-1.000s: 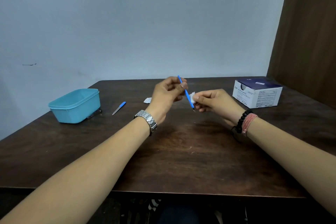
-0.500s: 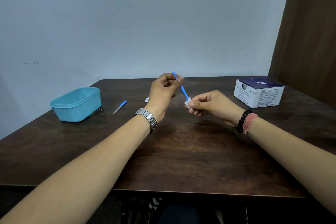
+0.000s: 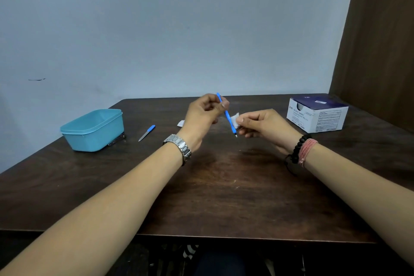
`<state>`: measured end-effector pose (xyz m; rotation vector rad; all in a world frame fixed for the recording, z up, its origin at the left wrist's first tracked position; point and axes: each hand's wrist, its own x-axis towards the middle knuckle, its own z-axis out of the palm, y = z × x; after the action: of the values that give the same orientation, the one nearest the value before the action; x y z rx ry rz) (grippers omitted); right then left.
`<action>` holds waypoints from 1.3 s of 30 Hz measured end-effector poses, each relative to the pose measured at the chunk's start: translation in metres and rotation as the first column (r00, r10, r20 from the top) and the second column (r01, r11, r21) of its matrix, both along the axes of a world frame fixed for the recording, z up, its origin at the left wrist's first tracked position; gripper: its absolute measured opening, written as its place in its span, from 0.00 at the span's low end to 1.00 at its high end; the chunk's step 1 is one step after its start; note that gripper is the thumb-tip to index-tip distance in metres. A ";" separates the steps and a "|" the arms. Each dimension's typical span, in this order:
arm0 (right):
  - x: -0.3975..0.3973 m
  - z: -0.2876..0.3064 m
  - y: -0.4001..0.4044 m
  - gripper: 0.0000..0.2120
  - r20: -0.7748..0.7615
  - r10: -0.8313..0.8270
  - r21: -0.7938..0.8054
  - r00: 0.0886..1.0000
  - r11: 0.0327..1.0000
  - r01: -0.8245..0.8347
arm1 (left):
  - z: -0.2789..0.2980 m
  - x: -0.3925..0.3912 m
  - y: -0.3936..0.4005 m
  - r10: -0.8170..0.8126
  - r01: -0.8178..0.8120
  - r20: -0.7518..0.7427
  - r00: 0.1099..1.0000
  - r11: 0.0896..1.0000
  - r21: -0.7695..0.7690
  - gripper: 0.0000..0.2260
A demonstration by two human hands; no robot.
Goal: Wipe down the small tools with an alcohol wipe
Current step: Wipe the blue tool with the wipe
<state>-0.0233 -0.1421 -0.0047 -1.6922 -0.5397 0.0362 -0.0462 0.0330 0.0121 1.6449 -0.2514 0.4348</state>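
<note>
My left hand (image 3: 202,116) pinches the upper end of a thin blue tool (image 3: 229,117), which hangs tilted above the table with its small metal tip pointing down. My right hand (image 3: 263,124) holds a folded white alcohol wipe (image 3: 235,120) pressed against the middle of the blue shaft. A second small tool (image 3: 147,132), with a blue handle and a metal blade, lies flat on the table left of my hands. Another metal tool (image 3: 116,140) peeks out from beside the teal container.
A teal plastic container (image 3: 93,129) sits at the left of the dark wooden table (image 3: 224,186). A white and navy box of alcohol swabs (image 3: 317,114) stands at the right rear. A torn white wrapper (image 3: 181,123) lies behind my left hand.
The wipe in my right hand has slid from the tool's lower tip up to mid shaft, leaving the metal tip bare. The tool stays in my left hand.
</note>
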 end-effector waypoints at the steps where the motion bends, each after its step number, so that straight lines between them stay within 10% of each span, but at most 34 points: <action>1: -0.002 0.000 0.001 0.05 0.013 0.021 -0.022 1.000 1.000 -0.020 | -0.002 -0.001 -0.003 -0.028 0.028 0.002 1.000 0.999 0.033 0.03; 21: 0.000 -0.002 -0.001 0.06 -0.054 -0.005 -0.119 0.999 0.993 -0.001 | 0.008 0.001 0.006 0.107 -0.099 0.044 0.993 0.984 -0.146 0.02; 29: -0.003 0.002 0.001 0.07 -0.001 0.044 -0.061 0.999 0.997 -0.044 | -0.003 -0.002 -0.005 -0.081 0.079 0.014 0.997 0.994 0.072 0.02; 39: -0.005 0.000 0.002 0.07 -0.023 0.141 -0.155 0.990 0.978 -0.143 | 0.001 0.000 0.000 -0.002 0.002 0.046 0.999 1.000 -0.004 0.02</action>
<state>-0.0284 -0.1403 -0.0046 -1.8023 -0.6621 0.1961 -0.0465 0.0326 0.0131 1.6316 -0.2867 0.4717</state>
